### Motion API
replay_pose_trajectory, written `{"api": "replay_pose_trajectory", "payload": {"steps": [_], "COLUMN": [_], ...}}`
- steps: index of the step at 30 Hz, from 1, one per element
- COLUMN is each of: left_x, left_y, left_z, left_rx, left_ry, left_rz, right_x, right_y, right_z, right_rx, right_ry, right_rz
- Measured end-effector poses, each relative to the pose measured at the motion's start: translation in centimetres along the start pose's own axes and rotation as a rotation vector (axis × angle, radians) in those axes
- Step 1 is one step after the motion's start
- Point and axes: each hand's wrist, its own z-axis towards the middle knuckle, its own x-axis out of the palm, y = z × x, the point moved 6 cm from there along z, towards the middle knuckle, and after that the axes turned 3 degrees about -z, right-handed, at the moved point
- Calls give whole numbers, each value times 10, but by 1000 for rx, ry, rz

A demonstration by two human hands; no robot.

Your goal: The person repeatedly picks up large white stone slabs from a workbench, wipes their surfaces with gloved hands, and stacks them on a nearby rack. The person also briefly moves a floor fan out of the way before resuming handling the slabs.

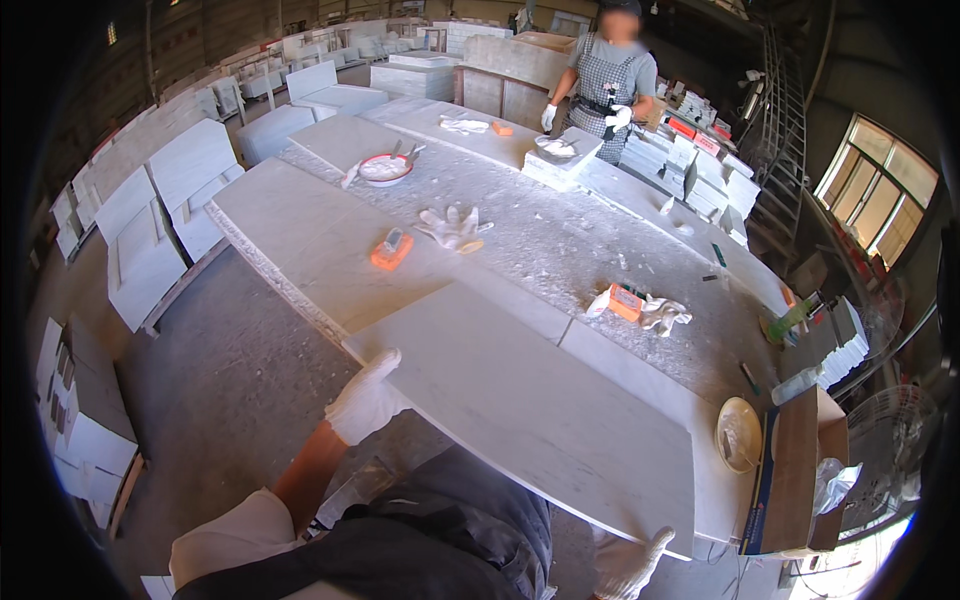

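White-gloved left hand (366, 400) grips the near left edge of a large rectangular white marble slab (520, 400); white-gloved right hand (628, 565) holds its near right corner. Slab lies flat on a long dusty stone workbench (560, 240) in a dim workshop.

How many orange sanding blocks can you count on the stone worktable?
3: one orange block beside loose white gloves, one by a crumpled glove at right, one far back. Others may be hidden.

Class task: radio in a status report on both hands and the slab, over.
Left hand gloved, gripping the white stone slab at its near-left corner. Right hand gloved, at the slab's near-right corner; grip unclear. Orange block and loose gloves lie on the slabs beyond.
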Motion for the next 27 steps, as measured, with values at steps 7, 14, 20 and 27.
{"api": "replay_pose_trajectory", "payload": {"steps": [7,14,20,27], "left_x": [0,-25,-28,-34], "left_y": [1,8,11,13], "left_z": [-1,-1,-1,-5], "left_rx": [-54,-182,-142,-189], "left_ry": [-7,-198,-234,-452], "left_rz": [40,-206,-121,-94], "right_x": [-2,-2,-13,-12], "right_y": [-5,10,17,11], "right_z": [-2,1,6,0], "right_rx": [248,-310,-385,-348], "right_ry": [316,69,121,87], "right_rz": [170,-228,-648,-648]}}
